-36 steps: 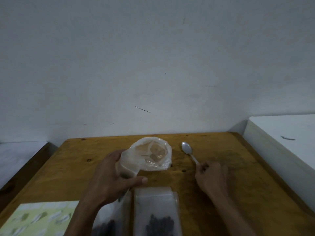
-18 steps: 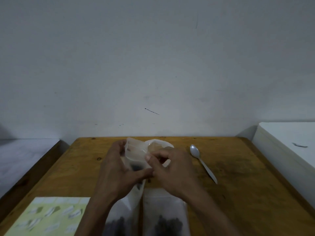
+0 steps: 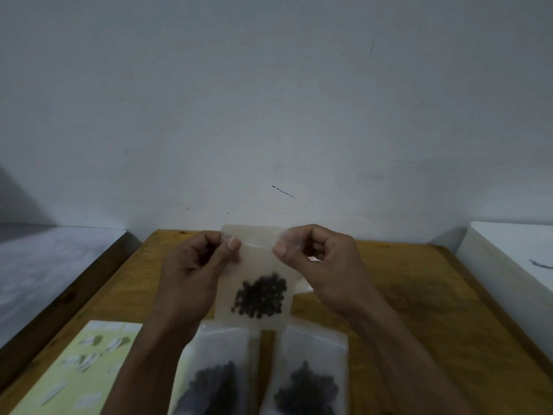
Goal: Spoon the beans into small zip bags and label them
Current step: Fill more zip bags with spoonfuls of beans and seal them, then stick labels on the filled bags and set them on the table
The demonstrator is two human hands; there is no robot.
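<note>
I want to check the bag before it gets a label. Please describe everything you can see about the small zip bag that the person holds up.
The held zip bag is a small, clear to milky plastic pouch, upright above the wooden table. A clump of dark beans sits in its lower half; the upper half looks empty. The left hand and the right hand each pinch the top strip, one near each corner. Whether the zip is sealed cannot be told. No label shows on it. Its bottom edge overlaps the tops of two filled bags lying below.
</note>
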